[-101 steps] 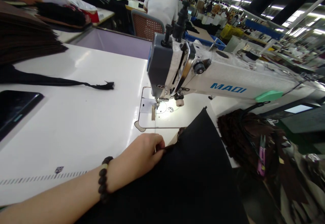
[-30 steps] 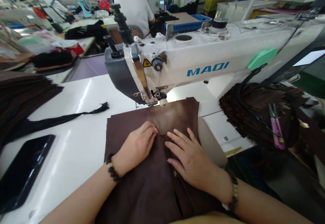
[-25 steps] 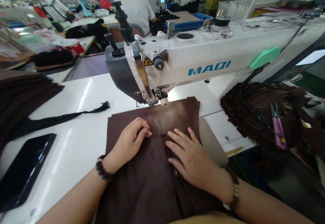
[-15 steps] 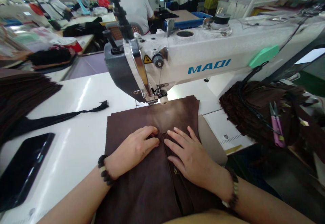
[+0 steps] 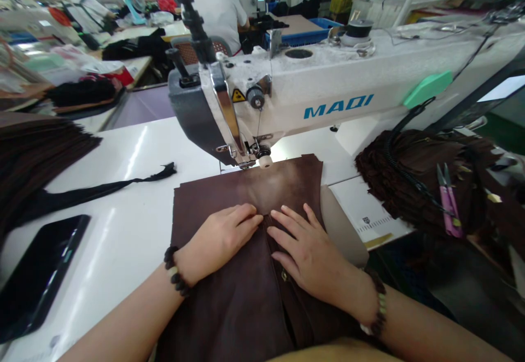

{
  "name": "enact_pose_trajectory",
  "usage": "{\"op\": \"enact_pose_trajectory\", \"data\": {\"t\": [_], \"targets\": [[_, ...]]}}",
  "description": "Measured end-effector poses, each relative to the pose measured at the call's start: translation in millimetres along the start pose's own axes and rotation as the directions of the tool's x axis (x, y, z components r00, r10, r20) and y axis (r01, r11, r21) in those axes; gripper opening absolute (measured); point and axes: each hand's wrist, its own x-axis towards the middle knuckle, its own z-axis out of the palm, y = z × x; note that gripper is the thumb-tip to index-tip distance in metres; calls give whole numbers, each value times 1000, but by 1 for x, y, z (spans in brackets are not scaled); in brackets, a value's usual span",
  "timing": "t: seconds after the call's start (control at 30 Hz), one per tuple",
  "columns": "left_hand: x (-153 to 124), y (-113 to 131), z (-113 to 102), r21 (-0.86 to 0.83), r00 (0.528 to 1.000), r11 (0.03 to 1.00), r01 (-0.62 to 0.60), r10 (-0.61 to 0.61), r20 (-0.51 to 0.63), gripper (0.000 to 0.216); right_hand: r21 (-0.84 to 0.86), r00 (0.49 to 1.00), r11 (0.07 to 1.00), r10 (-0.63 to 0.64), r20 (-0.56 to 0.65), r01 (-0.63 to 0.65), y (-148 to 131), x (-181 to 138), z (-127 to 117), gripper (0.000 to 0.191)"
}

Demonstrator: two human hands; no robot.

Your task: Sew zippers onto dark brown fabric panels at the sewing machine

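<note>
A dark brown leather-like panel (image 5: 229, 313) lies flat on the white sewing table, its far edge by the presser foot of the sewing machine (image 5: 348, 72). Down its middle runs a zipper (image 5: 287, 307) with a small brass pull (image 5: 285, 276). My left hand (image 5: 219, 241) rests on the panel left of the zipper, thumb and fingers closed together at the zipper's upper end, pinching the material there. To the right, my right hand (image 5: 314, 258) lies flat on the panel with its fingers spread. The underside of the left fingers is hidden.
A black phone (image 5: 39, 274) and a black fabric strip (image 5: 106, 190) lie on the left, near a stack of brown pieces (image 5: 36, 154). Pink-handled thread snips (image 5: 449, 203) rest on a brown bundle (image 5: 414, 165) at right. A person (image 5: 213, 12) sits beyond the machine.
My left hand has shifted slightly right, its fingertips now reaching the zipper's upper end. The right hand and the panel have barely moved.
</note>
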Motion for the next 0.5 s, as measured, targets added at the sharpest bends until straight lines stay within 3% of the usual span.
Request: {"op": "enact_pose_trajectory", "data": {"t": [0.13,0.2,0.27,0.33,0.43,0.5], "targets": [[7,3,3,78,994,992,-98,93,61,30,1,1000,1000,4,-1,-4,0,0,0,32],[8,4,4,51,999,998,-46,45,21,28,4,1000,1000,4,-5,-4,0,0,0,32],[6,3,4,-59,995,995,82,-85,-45,22,6,1000,1000,5,-5,-5,0,0,0,31],[4,-1,3,-243,959,938,248,-273,-78,16,5,1000,1000,6,-4,-6,0,0,0,31],[0,-9,1,-528,846,726,439,-532,-28,14,-2,1000,1000,5,-12,-5,-1,1,0,31],[0,-11,0,-617,821,635,465,-571,31,16,-6,1000,1000,5,-19,-5,-1,1,0,31]]}}
